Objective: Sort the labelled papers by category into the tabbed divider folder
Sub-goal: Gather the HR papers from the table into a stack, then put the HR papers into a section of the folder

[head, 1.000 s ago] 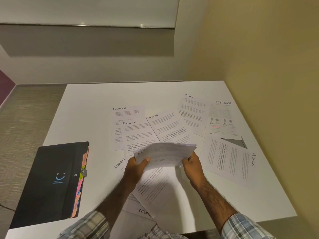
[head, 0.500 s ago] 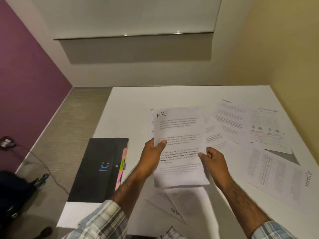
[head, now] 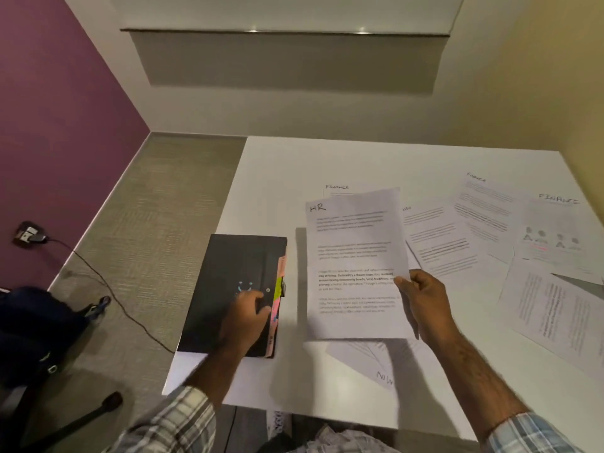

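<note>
My right hand (head: 421, 299) pinches the right edge of a sheet marked HR (head: 353, 263), held above the white table (head: 277, 165). A black tabbed divider folder (head: 228, 273) lies closed at the table's left edge, coloured tabs along its right side. My left hand (head: 246, 317) rests on the folder's cover near the tabs, fingers reaching its right edge; it is blurred. Sheets marked FINANCE (head: 555, 230) and ADMIN (head: 438, 243) lie spread over the right half of the table. More ADMIN sheets (head: 369, 361) lie under the held page.
A dark bag (head: 36, 325) sits on the floor at the left, beside a black cable (head: 108, 289) running to a wall socket (head: 27, 233). The yellow wall borders the table on the right. The table's near edge is by my body.
My left hand let go of the HR sheet and moved left onto the black folder. My right hand alone now holds the sheet. The view swung further left.
</note>
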Action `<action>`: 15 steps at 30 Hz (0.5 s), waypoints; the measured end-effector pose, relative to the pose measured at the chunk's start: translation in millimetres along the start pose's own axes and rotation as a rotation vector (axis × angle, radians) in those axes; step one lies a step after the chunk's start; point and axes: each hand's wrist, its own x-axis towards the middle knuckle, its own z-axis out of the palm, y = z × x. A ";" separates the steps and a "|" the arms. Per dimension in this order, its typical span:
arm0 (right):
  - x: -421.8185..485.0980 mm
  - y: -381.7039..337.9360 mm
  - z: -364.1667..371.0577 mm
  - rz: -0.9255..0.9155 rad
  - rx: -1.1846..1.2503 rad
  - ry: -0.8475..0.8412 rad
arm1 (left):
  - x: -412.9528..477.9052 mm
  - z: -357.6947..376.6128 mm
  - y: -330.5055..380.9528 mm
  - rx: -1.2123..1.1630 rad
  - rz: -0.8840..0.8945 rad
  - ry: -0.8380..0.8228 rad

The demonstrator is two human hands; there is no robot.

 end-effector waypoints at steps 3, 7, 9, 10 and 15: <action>-19.6 12.4 11.8 0.018 -0.023 0.050 | -2.3 22.4 -33.5 0.296 0.044 -0.092; -42.4 33.3 18.1 0.018 -0.113 0.108 | 7.3 37.2 -50.5 0.444 0.134 -0.123; -55.4 38.0 19.8 0.020 -0.142 0.127 | 13.2 39.5 -50.6 0.507 0.145 -0.165; -62.2 38.4 20.5 0.018 -0.153 0.132 | 15.9 40.0 -49.6 0.543 0.135 -0.189; -79.6 34.2 22.7 0.038 -0.155 0.177 | 22.2 40.6 -42.1 0.623 0.131 -0.172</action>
